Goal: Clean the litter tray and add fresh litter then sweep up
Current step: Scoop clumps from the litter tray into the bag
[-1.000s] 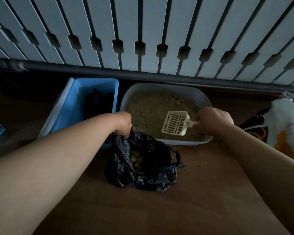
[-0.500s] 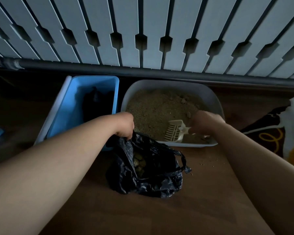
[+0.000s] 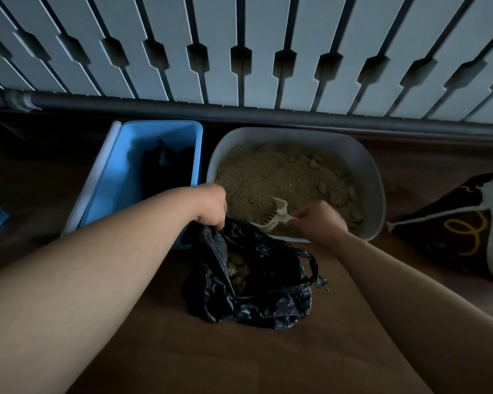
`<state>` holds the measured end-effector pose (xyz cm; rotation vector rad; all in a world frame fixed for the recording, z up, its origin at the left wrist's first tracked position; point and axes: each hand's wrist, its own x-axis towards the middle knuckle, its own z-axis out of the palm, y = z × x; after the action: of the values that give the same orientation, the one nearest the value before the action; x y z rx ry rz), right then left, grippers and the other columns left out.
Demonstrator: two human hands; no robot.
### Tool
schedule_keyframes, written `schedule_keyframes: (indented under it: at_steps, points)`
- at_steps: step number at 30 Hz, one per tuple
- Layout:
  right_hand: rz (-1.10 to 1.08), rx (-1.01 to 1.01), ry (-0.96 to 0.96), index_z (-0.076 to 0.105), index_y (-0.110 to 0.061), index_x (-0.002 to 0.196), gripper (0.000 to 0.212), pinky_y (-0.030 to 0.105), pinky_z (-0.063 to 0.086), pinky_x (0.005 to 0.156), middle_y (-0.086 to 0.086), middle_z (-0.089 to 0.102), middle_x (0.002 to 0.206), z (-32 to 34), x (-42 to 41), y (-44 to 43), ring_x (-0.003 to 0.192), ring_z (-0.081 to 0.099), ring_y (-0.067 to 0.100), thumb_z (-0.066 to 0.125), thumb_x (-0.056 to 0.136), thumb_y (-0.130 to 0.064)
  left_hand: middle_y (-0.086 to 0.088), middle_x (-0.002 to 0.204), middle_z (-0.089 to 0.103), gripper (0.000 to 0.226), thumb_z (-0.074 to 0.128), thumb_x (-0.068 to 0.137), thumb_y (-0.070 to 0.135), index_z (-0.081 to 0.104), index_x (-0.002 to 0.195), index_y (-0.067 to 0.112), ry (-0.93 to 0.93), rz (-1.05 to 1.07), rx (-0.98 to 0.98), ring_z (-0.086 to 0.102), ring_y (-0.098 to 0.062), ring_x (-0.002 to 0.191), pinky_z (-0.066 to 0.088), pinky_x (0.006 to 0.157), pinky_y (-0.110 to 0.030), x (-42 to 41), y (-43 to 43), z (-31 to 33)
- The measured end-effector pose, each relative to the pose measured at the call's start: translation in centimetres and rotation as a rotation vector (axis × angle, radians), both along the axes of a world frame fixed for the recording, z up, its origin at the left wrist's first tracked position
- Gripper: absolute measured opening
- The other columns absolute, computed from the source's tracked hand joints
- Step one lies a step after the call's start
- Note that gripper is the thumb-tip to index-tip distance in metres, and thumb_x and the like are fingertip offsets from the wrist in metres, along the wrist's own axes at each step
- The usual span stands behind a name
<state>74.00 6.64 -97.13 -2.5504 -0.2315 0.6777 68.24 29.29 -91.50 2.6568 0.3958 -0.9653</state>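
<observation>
A white litter tray (image 3: 372,172) full of brownish litter with several clumps sits on the wooden floor against the wall. My right hand (image 3: 320,220) grips the handle of a cream slotted scoop (image 3: 273,216), whose head is tipped on its side at the tray's near edge. Just in front of the tray lies a black plastic bag (image 3: 256,282) with clumps inside. My left hand (image 3: 211,209) pinches the bag's upper rim and holds it open.
A light blue bin (image 3: 125,166) with something dark inside stands left of the tray. A litter sack (image 3: 467,237), dark with yellow and white print, lies at the right. White slatted panelling and a dark pipe run along the back. A few grains dot the floor near the bag.
The scoop has dropped from flat above the litter to tipped on its side at the tray's near edge, closer to the bag. My left hand stays on the bag's rim.
</observation>
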Motion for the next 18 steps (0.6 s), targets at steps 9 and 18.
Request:
schedule_keyframes:
  at_steps: [9,18]
  points:
    - [-0.117,0.141,-0.036,0.077,-0.033,0.089,0.010,0.036,0.052,0.061,-0.003,0.072,0.074,0.4,-1.0,-2.5,0.067,0.064,0.015,0.070,0.083,-0.037,-0.007,0.111,0.068,0.036,0.072,0.078,0.017,0.066,0.114,0.012,-0.006,-0.014,0.031,0.062,-0.018,0.092,0.055,0.086,-0.032,-0.4,0.1,0.1]
    - [-0.153,0.188,-0.072,0.074,-0.036,0.079,0.006,0.033,0.048,0.061,-0.001,0.071,0.075,1.4,-1.8,-3.6,0.070,0.064,0.015,0.070,0.083,-0.039,-0.009,0.111,0.068,0.035,0.071,0.078,0.014,0.067,0.113,0.010,0.008,-0.012,0.058,0.060,-0.018,0.087,0.054,0.083,-0.032,-0.4,-0.1,0.3]
